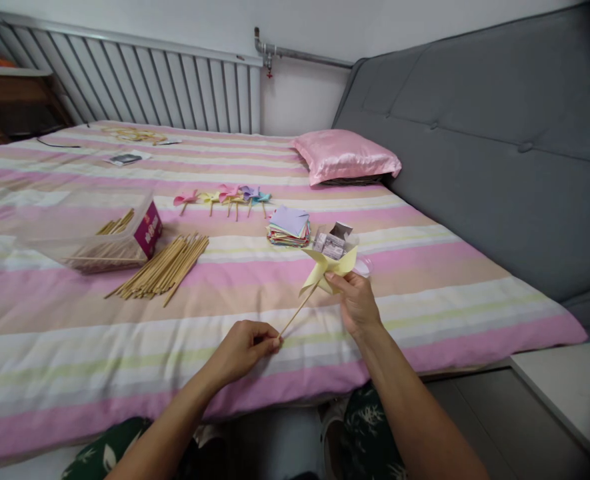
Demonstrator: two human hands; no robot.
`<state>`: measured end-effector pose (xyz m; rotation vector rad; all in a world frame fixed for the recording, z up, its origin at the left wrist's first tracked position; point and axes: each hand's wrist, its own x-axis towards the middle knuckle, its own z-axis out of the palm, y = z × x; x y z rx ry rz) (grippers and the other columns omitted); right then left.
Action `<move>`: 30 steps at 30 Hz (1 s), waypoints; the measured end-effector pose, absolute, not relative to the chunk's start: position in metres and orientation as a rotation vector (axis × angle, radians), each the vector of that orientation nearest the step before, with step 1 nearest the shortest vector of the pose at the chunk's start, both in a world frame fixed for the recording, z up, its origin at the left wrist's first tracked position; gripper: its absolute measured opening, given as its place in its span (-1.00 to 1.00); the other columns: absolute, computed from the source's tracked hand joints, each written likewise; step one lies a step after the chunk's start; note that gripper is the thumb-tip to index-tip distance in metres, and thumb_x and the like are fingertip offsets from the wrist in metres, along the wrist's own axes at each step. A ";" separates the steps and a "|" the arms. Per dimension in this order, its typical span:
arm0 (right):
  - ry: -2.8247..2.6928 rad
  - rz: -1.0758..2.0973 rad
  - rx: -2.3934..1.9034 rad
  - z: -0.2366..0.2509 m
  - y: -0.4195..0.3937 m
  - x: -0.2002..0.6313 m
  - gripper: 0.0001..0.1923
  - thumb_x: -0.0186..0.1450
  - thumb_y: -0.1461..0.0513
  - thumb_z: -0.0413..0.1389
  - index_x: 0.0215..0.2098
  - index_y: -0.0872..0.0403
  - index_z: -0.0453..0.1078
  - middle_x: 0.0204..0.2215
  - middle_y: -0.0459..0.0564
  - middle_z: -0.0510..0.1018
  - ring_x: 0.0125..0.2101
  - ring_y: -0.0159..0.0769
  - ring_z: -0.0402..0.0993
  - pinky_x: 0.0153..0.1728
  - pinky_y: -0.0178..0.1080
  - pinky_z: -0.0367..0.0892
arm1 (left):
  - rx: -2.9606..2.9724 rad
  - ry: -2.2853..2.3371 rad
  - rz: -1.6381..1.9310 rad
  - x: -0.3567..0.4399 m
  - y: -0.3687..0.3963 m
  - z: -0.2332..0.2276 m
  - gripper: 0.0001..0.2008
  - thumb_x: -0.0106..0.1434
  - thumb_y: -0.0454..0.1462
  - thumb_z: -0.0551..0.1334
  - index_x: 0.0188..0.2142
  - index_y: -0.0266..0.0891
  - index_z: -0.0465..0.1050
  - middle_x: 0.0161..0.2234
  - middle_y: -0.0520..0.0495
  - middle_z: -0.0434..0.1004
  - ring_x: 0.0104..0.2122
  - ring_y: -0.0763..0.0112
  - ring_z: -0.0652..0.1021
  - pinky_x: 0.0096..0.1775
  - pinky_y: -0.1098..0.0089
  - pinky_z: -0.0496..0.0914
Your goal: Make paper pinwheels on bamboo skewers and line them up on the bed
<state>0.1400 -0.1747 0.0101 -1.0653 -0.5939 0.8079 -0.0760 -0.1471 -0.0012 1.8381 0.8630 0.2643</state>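
Your left hand [242, 348] was pinched shut on lower end of thin stick [299, 309]; right hand [357, 305] was closed on yellow pinwheel [331, 267] at stick top, between both hands. Paper looked light, soft, crease-prone; stick stiff but likely snappable, so you'd best grip stick, not blades. Beyond hands: five finished pinwheels [225, 197], one paper stack [289, 227]. Left of hands: one stick bundle [162, 270], one box [102, 230].
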 end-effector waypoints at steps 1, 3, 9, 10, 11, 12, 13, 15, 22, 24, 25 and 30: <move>-0.590 0.810 -1.060 0.010 -0.175 0.140 -0.80 -0.10 0.21 0.30 -0.47 0.09 0.52 -0.47 -0.07 0.58 -0.42 -0.30 0.43 -0.34 -0.23 0.29 | 1.838 0.861 0.264 -0.076 -0.147 -0.001 -0.75 0.15 -0.16 0.14 -0.48 -0.29 0.48 -0.51 -0.05 0.49 -0.47 0.39 0.43 -0.41 0.47 0.25; -0.586 0.818 -1.055 0.011 -0.175 0.139 -0.81 -0.09 0.21 0.31 -0.47 0.09 0.52 -0.47 -0.08 0.58 -0.43 -0.32 0.43 -0.33 -0.24 0.28 | 1.833 0.857 0.266 -0.076 -0.147 -0.002 -0.75 0.15 -0.16 0.14 -0.47 -0.29 0.48 -0.51 -0.05 0.49 -0.47 0.39 0.44 -0.41 0.46 0.25; -0.585 0.816 -1.036 0.013 -0.176 0.135 -0.80 -0.05 0.20 0.30 -0.43 0.07 0.51 -0.46 -0.10 0.59 -0.43 -0.35 0.44 -0.30 -0.25 0.28 | 1.816 0.838 0.287 -0.077 -0.147 -0.003 -0.75 0.16 -0.18 0.14 -0.45 -0.30 0.49 -0.49 -0.06 0.51 -0.45 0.38 0.45 -0.39 0.45 0.27; -0.585 0.818 -1.032 0.013 -0.176 0.134 -0.81 -0.04 0.20 0.30 -0.43 0.07 0.51 -0.45 -0.10 0.59 -0.42 -0.35 0.44 -0.30 -0.25 0.28 | 1.812 0.834 0.292 -0.077 -0.147 -0.002 -0.76 0.16 -0.19 0.14 -0.46 -0.30 0.49 -0.49 -0.06 0.51 -0.45 0.38 0.45 -0.38 0.45 0.27; -0.585 0.820 -1.025 0.013 -0.176 0.134 -0.82 -0.03 0.20 0.29 -0.42 0.06 0.52 -0.44 -0.10 0.59 -0.42 -0.35 0.44 -0.29 -0.25 0.28 | 1.808 0.831 0.296 -0.077 -0.147 -0.002 -0.76 0.16 -0.19 0.14 -0.46 -0.30 0.49 -0.49 -0.06 0.51 -0.45 0.38 0.45 -0.38 0.45 0.27; -0.587 0.821 -1.014 0.014 -0.176 0.133 -0.82 -0.02 0.21 0.28 -0.42 0.06 0.52 -0.43 -0.10 0.60 -0.40 -0.34 0.45 -0.28 -0.25 0.29 | 1.805 0.830 0.298 -0.077 -0.148 -0.002 -0.76 0.16 -0.19 0.14 -0.46 -0.29 0.48 -0.48 -0.06 0.51 -0.45 0.39 0.45 -0.38 0.45 0.27; -0.592 0.821 -0.998 0.014 -0.177 0.133 -0.82 -0.01 0.21 0.27 -0.40 0.06 0.52 -0.42 -0.10 0.60 -0.38 -0.32 0.46 -0.26 -0.24 0.29 | 1.802 0.831 0.300 -0.077 -0.148 -0.002 -0.76 0.16 -0.19 0.14 -0.46 -0.29 0.48 -0.48 -0.06 0.51 -0.45 0.39 0.45 -0.38 0.45 0.28; -0.609 0.823 -0.968 0.015 -0.178 0.133 -0.82 0.01 0.22 0.24 -0.37 0.04 0.52 -0.41 -0.09 0.60 -0.32 -0.29 0.48 -0.22 -0.23 0.30 | 1.799 0.837 0.297 -0.076 -0.148 -0.001 -0.76 0.16 -0.19 0.13 -0.46 -0.30 0.48 -0.49 -0.06 0.51 -0.45 0.39 0.45 -0.38 0.45 0.28; -0.589 0.800 -0.994 0.014 -0.177 0.134 -0.83 -0.02 0.23 0.27 -0.41 0.07 0.52 -0.41 -0.09 0.61 -0.38 -0.33 0.48 -0.29 -0.28 0.32 | 1.823 0.835 0.287 -0.076 -0.147 -0.003 -0.76 0.16 -0.19 0.13 -0.46 -0.31 0.48 -0.50 -0.05 0.49 -0.47 0.41 0.43 -0.40 0.46 0.26; -0.565 0.793 -1.017 0.013 -0.177 0.134 -0.81 -0.04 0.23 0.30 -0.42 0.08 0.53 -0.43 -0.10 0.61 -0.42 -0.36 0.47 -0.31 -0.29 0.32 | 1.835 0.831 0.288 -0.077 -0.147 -0.005 -0.75 0.17 -0.19 0.13 -0.46 -0.31 0.48 -0.51 -0.04 0.49 -0.47 0.41 0.43 -0.40 0.46 0.25; -0.559 0.792 -1.024 0.012 -0.176 0.134 -0.81 -0.05 0.23 0.31 -0.42 0.08 0.53 -0.44 -0.10 0.61 -0.42 -0.37 0.47 -0.30 -0.29 0.32 | 1.839 0.830 0.288 -0.077 -0.147 -0.005 -0.75 0.17 -0.19 0.13 -0.45 -0.31 0.49 -0.50 -0.04 0.49 -0.47 0.41 0.43 -0.40 0.46 0.25; -0.551 0.800 -1.022 0.010 -0.176 0.133 -0.78 -0.06 0.22 0.33 -0.42 0.09 0.52 -0.47 -0.09 0.60 -0.39 -0.36 0.47 -0.27 -0.28 0.32 | 1.832 0.850 0.283 -0.078 -0.147 -0.006 -0.76 0.16 -0.21 0.13 -0.46 -0.31 0.49 -0.50 -0.04 0.50 -0.47 0.40 0.43 -0.41 0.47 0.24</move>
